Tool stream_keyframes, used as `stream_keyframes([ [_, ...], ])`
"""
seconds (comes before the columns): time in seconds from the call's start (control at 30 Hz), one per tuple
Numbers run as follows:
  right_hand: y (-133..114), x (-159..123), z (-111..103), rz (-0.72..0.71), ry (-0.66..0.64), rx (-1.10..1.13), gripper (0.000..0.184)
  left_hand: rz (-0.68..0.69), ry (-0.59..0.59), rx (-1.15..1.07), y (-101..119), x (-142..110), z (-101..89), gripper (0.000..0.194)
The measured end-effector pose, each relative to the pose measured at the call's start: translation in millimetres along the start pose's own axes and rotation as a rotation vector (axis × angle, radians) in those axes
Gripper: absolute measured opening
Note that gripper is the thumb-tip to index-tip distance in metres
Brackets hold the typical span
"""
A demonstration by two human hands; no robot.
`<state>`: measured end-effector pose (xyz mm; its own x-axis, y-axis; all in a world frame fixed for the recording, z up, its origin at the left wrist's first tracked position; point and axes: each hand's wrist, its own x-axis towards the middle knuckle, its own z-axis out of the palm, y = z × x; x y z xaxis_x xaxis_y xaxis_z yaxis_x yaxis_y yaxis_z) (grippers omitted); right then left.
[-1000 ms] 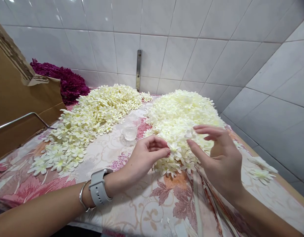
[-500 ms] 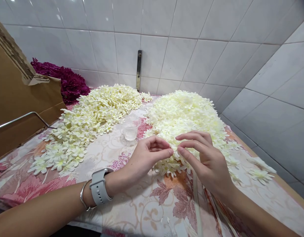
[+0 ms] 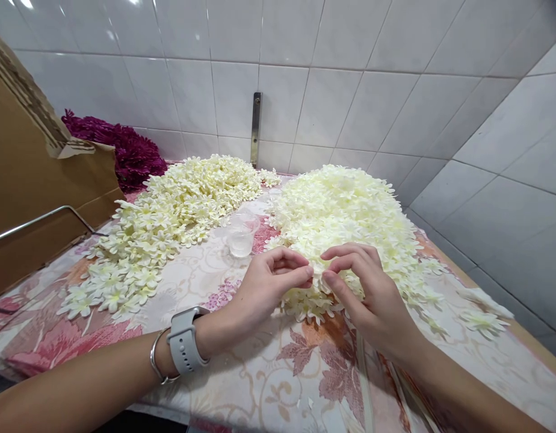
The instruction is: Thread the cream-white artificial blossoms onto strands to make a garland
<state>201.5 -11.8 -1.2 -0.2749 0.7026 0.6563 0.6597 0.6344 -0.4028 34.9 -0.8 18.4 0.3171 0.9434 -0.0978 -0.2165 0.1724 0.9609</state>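
My left hand (image 3: 273, 282), with a watch and a bangle at the wrist, is closed in a pinch at the front of the right-hand heap of white flowers (image 3: 345, 204). A small white flower appears to be at its fingertips, mostly lost against the pale heap behind. Facing it a short gap away is my right hand (image 3: 368, 294), thumb and index finger together and the other fingers curved. Whatever that pinch holds is too small to make out. A second heap of cream flowers (image 3: 169, 222) lies to the left.
Small clear plastic cups (image 3: 240, 240) stand between the heaps on the floral tablecloth (image 3: 242, 373). A cardboard box (image 3: 47, 180) with a metal rod before it is at left, purple flowers (image 3: 133, 153) behind. Loose flowers (image 3: 483, 319) lie at right. Tiled wall (image 3: 341, 108) closes the back.
My right hand has come down and left from above the right heap to my left fingertips, its fingers closing together. My left hand has kept its pinch in nearly the same place.
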Motion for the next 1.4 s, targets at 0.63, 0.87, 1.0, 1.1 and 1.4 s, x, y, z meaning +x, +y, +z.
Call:
stream_keyframes([
  [0.63, -4.4, 2.6, -5.3, -0.145, 0.058, -0.047, 0.013, 0.074, -0.013, 0.066, -2.3, -1.3, -0.1, 0.007],
  [0.87, -3.2, 0.5, -2.1, -0.069, 0.055, -0.01, 0.011, 0.041, 0.011, 0.079, -1.0, -1.5, 0.1, 0.011],
  [1.0, -1.1, 2.6, -4.2, 0.011, 0.275, -0.041, 0.018, -0.019, 0.053, 0.057, -0.4, -2.5, 1.5, 0.011],
  [1.1, -2.7, 4.2, -5.5, -0.082, 0.276, -0.089, 0.024, -0.006, 0.061, 0.058, -0.7, -1.7, 1.4, 0.012],
  [1.4, -8.4, 3.4, -4.8, -0.119, 0.105, -0.038, 0.014, 0.082, 0.014, 0.128, -1.8, -4.0, 1.5, 0.008],
])
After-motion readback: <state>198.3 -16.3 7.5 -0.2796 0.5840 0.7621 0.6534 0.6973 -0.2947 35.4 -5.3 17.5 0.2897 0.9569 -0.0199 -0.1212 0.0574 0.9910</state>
